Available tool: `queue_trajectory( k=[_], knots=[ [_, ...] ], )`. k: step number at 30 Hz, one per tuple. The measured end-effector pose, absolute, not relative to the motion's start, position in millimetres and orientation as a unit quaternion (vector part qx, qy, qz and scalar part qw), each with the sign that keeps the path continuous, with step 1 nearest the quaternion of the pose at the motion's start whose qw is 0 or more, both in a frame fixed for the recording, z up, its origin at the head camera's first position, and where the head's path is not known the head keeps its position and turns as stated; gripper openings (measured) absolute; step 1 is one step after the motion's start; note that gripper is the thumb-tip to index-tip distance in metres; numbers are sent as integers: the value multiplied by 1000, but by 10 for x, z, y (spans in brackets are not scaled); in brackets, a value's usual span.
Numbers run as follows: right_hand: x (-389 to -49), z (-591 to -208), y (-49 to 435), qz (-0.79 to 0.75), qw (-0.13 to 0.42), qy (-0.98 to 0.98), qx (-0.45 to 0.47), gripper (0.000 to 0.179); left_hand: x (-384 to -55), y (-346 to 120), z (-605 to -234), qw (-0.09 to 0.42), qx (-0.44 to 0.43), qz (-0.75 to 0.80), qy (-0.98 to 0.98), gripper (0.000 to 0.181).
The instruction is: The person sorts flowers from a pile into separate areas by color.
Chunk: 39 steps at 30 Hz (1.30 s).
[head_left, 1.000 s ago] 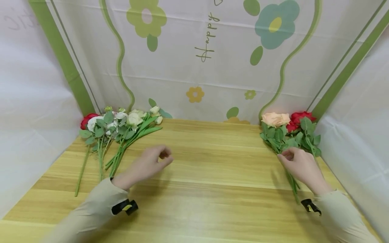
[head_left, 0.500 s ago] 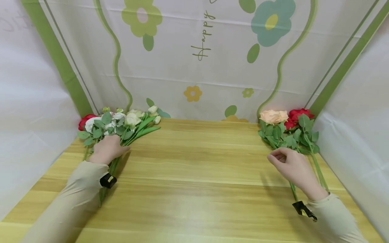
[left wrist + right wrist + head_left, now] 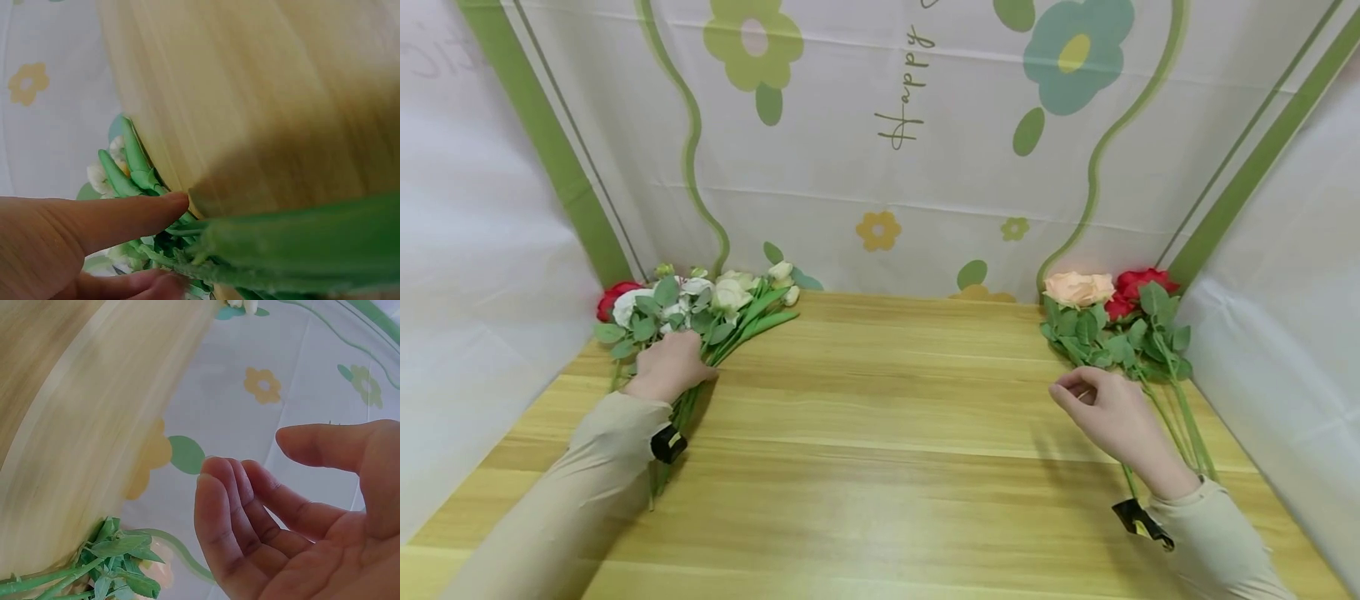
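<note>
My left hand point(image 3: 668, 367) reaches over the left bunch of artificial flowers, on its stems point(image 3: 687, 407). The left wrist view shows the thumb point(image 3: 147, 212) along one side of the green stems point(image 3: 300, 250) and curled fingers point(image 3: 134, 286) on the other, gripping them. White and cream blooms point(image 3: 730, 293) and a red bloom point(image 3: 616, 300) lie beyond this hand. My right hand point(image 3: 1112, 417) hovers left of the right bunch's stems, holding nothing. Its fingers are loosely bent, with a gap to the thumb point(image 3: 319, 445). Beyond it lie a peach rose point(image 3: 1078, 288) and red roses point(image 3: 1142, 292) with green leaves point(image 3: 1086, 329).
Both bunches lie on a wooden table point(image 3: 880, 417), near its back corners. A white printed cloth point(image 3: 820, 167) with green bands hangs behind the table. Pale cloth walls point(image 3: 1292, 317) stand at the sides.
My left hand has swung left from above the middle-left of the table onto the left bunch's stems. The right hand has drifted slightly left, away from the roses.
</note>
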State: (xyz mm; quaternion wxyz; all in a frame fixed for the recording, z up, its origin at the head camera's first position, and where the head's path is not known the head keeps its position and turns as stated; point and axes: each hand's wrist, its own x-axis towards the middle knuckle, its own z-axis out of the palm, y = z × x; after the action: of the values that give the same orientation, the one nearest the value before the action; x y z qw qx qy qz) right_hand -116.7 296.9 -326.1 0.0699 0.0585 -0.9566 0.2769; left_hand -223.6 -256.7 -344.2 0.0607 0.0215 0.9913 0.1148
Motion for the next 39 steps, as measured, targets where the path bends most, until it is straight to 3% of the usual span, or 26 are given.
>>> queue_trajectory(
  k=[5,9,14,21,30,39],
  knots=[
    [-1169,-3270,2980,274,69,-957,62,39,-2292,-2569,-3460,31,57,112,992,39],
    [-1170,-3274,2984,274,67,-957,62,39,-2318,-2588,-3451,54,72,111,990,23],
    [-1173,-3268,2991,278,69,-956,64,36,-2337,-2588,-3417,90,64,123,986,16],
    [-1167,-3270,2997,279,71,-956,64,35,-2317,-2627,-3365,128,63,162,977,43],
    [-1133,-3265,2972,280,66,-956,60,36,-2282,-2641,-3279,160,77,220,959,37],
    [-1121,-3255,2930,281,66,-956,62,34,-2157,-2511,-3202,145,75,294,942,29]
  ],
)
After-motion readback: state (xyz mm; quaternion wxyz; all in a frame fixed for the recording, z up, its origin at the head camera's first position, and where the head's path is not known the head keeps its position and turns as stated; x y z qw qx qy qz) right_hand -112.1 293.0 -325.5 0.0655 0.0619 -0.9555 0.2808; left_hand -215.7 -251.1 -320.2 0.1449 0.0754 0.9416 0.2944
